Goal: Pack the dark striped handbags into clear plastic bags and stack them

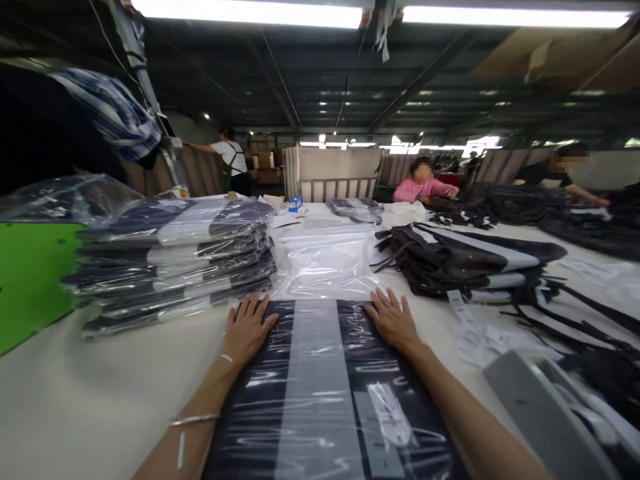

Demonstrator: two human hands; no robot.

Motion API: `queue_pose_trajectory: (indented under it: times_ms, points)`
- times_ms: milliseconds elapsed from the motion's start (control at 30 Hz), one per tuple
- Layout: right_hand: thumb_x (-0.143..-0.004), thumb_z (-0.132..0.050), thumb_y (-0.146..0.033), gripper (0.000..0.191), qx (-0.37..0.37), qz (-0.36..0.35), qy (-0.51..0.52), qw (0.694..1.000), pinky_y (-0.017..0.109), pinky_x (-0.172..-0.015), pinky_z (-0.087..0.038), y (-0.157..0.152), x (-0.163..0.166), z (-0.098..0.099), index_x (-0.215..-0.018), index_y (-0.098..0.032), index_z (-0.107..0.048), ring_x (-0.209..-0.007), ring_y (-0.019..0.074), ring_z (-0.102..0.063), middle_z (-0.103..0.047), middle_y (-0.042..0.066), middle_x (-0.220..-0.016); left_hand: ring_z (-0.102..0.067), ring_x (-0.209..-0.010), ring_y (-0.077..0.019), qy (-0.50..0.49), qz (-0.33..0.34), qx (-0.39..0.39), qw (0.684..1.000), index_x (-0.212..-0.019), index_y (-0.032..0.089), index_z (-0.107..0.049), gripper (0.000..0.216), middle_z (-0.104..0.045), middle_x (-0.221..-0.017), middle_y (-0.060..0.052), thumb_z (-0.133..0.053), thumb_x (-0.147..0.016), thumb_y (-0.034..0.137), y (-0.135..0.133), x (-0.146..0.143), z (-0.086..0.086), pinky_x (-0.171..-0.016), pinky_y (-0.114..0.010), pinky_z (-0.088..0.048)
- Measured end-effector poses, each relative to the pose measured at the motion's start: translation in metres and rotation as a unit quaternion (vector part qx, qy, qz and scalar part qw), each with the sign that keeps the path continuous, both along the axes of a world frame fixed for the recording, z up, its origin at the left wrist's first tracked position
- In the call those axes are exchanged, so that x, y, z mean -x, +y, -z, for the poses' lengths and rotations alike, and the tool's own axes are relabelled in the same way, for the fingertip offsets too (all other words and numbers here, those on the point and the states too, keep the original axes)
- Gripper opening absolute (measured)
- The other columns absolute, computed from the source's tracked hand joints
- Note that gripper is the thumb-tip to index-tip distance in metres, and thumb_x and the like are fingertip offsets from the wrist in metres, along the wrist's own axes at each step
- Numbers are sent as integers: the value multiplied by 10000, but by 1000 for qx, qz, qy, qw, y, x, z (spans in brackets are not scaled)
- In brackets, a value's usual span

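Note:
A folded dark garment with a wide grey stripe lies flat in a clear plastic bag on the table in front of me. My left hand rests on the bag's far left corner, fingers spread. At the far right corner, my right hand lies with its fingers stretched out on the plastic. Through the film shows a white tag on the garment's right side. Just beyond the garment is a pile of clear plastic bags.
Bagged garments are stacked to the left, beside a green board. Unbagged dark garments with straps lie on the right, near loose labels and a grey box. Several people work farther back, one in a pink top.

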State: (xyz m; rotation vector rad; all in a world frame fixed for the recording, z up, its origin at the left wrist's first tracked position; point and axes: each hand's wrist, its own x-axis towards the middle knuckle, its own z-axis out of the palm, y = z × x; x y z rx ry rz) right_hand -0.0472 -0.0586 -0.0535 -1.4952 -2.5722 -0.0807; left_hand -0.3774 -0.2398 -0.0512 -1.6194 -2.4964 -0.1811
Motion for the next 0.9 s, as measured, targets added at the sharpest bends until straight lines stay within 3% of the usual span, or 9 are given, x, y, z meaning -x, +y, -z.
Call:
queue_pose_trajectory:
  times_ms: [133,333,467,567,700,800,900]
  points:
    - [-1012,-215,-516,626,13,18,24,999,569,-1204,-133,9,-7,15,-1525,-190,-366,-1510,292,-157,-306,44,-1604,-169,-1514,-281,-55,-11,3,998,-1537,235,-321,622,-248,-1625,-82,-252,-1003,546,6,8,1,-1174,-569,-247]
    - [-1002,-248,-542,623,1,26,65,998,521,-1196,-207,12,-4,18,-1493,-200,-424,-1473,289,-267,-402,62,-1557,-155,-1517,-274,-77,-13,1,997,-1545,210,-294,660,-218,-1635,-89,-247,-995,571,8,13,5,-1183,-551,-233]
    - [-1003,-268,-520,609,19,6,62,998,449,-1142,-331,8,0,7,-1454,-168,-475,-1362,278,-445,-491,125,-1482,-143,-1518,-282,-59,-16,21,998,-1544,203,-296,659,-215,-1634,-106,-259,-994,565,8,5,0,-1179,-573,-213]
    - [-989,-275,-558,645,63,25,35,997,584,-1143,-274,-5,1,-13,-1502,-187,-402,-1438,348,-325,-381,123,-1562,-154,-1513,-315,-31,-1,31,999,-1536,204,-322,654,-220,-1627,-131,-276,-988,558,1,-2,-16,-1164,-620,-191]
    - [-940,-308,-657,740,145,-1,-2,989,686,-1137,-164,-40,-9,-28,-1541,-227,-327,-1500,410,-79,-204,85,-1639,-149,-1508,-350,-62,44,88,993,-1534,222,-330,707,-206,-1625,-134,-282,-954,624,-32,-17,-36,-1135,-682,-183]
    - [-915,-338,-675,760,184,-13,-15,983,708,-1109,-193,-73,-28,-26,-1555,-267,-287,-1494,429,-89,-127,68,-1656,-137,-1507,-367,-110,54,136,983,-1548,229,-290,744,-174,-1633,-124,-297,-935,651,-73,-35,-40,-1103,-710,-229]
    - [-917,-343,-666,747,205,-2,-31,978,717,-1092,-208,-108,-47,-28,-1554,-279,-286,-1483,430,-153,-159,93,-1649,-168,-1503,-358,-106,70,139,982,-1525,273,-346,678,-232,-1623,-109,-330,-946,626,-115,-56,-40,-1108,-688,-249]
